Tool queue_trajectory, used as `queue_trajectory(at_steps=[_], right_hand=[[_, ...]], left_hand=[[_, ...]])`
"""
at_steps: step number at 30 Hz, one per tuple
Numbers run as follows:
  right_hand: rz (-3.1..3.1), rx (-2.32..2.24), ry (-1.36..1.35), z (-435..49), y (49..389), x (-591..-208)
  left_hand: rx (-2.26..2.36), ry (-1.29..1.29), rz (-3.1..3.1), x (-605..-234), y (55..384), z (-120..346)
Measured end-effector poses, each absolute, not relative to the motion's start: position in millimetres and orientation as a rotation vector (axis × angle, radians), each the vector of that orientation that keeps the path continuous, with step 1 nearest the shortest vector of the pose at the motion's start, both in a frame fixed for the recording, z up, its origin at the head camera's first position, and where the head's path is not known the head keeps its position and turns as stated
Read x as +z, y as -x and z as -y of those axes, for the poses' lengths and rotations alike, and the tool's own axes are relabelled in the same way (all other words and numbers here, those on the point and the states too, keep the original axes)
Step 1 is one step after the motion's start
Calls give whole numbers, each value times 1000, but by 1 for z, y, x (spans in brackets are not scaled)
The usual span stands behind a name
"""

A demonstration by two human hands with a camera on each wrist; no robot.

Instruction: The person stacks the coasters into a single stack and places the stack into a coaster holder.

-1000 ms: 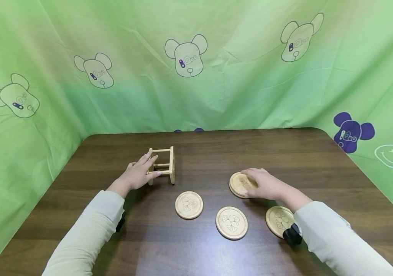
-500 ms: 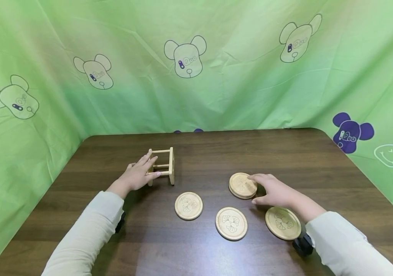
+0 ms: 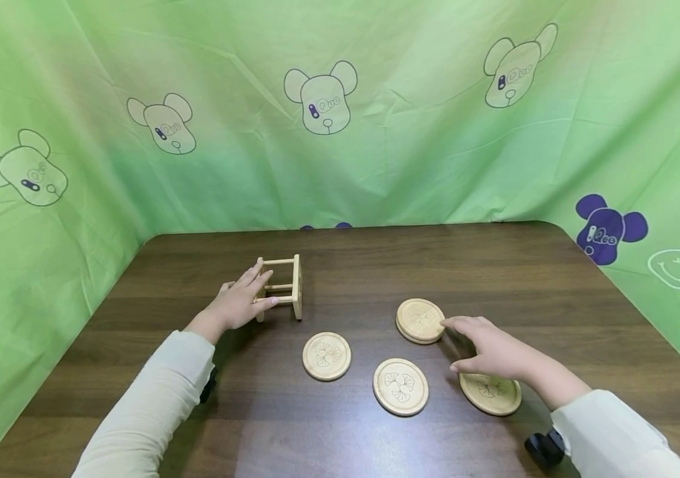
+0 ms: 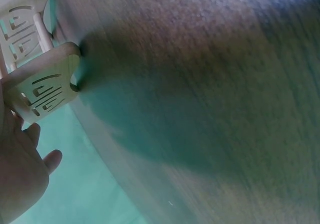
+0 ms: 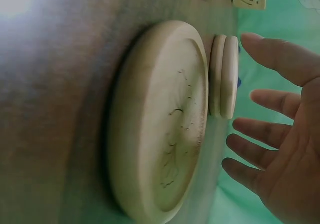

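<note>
My left hand [image 3: 235, 305] grips the near-left side of a small wooden coaster holder [image 3: 298, 287], with its thumb at the front bar and fingers over the side panel. In the left wrist view, cut-out patterns show in the holder's side panels [image 4: 47, 91]. My right hand [image 3: 495, 348] hovers with spread fingers over a round wooden coaster [image 3: 491, 397], partly covering it. Just beyond the right fingertips, two coasters [image 3: 420, 320] are stacked. The right wrist view shows an empty palm [image 5: 295, 169] beside the large near coaster [image 5: 170, 129].
Two more coasters with engraved leaf patterns lie flat on the brown wooden table [image 3: 351, 265]: a left one [image 3: 326, 356] and a middle one [image 3: 401, 387]. A green printed curtain [image 3: 375, 166] hangs around the table's back and sides.
My right hand has drawn back from the stacked coasters, moving right and toward me, and now sits over the right coaster. The left hand and holder have stayed in place.
</note>
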State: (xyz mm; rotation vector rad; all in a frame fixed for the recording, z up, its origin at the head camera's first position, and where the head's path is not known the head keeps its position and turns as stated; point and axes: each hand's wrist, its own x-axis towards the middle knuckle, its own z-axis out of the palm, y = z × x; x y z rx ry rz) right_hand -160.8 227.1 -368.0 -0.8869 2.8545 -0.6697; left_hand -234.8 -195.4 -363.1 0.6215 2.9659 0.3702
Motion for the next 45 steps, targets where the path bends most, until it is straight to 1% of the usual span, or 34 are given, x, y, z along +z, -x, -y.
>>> queue_trajectory(at_steps=[13,19,27,33,40,45], right_hand=[[-2878,-658,930,-236,149,-372],[-2861,-648,883,-240,141,-375],[-2875,-658,886,-245,134,-382],[-2886,-654,936,-247,128,-388],[-2853,-657,846,-249,121,-387],[-2842,-663,833,-251,120,-387]], left_hand=[[371,-609,-2975,-362,237,198],[389,-608,-2963,-362,236,197],[380,-597,-2961,-362,236,198],[374,-597,-2956,-363,234,197],[379,-601,-2964,-365,234,196],[377,-605,-2966,-365,235,195]])
